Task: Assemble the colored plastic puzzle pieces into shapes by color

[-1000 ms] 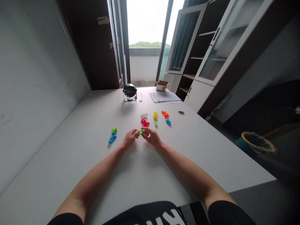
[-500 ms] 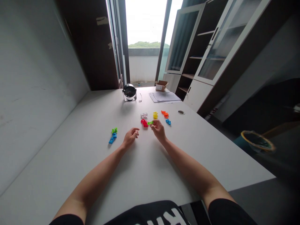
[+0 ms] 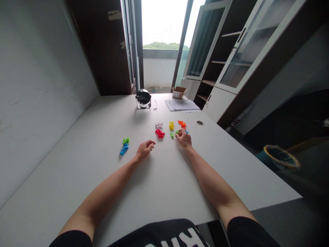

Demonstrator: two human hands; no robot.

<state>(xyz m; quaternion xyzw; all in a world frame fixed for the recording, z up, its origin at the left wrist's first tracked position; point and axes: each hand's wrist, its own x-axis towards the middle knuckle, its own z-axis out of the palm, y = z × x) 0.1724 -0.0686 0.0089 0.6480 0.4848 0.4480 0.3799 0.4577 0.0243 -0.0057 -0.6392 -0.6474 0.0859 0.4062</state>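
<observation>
My right hand (image 3: 184, 138) is over the table with thumb and fingertips closed at a small green plastic building piece (image 3: 177, 131). Another green piece (image 3: 172, 135) lies on the tabletop just left of those fingertips. Partly covered by the same hand is a blue piece (image 3: 186, 131). My left hand (image 3: 145, 150) rests with loosely bent, parted fingers, holding nothing, nearest to the red pieces (image 3: 159, 133). Behind these sit white pieces (image 3: 159, 125), yellow pieces (image 3: 171, 125) and orange pieces (image 3: 182, 124).
Left of my left hand lie green pieces (image 3: 125, 140) and blue pieces (image 3: 123, 149). Farther back on the white table (image 3: 108, 192) stand a round black device (image 3: 143, 97), papers (image 3: 183, 105) and a small cardboard box (image 3: 179, 92). A cable hole (image 3: 199, 123) is at the right.
My right hand has moved right, away from the red pieces. One green piece now lies on the table by the yellow ones. The left hand has stayed nearly in place.
</observation>
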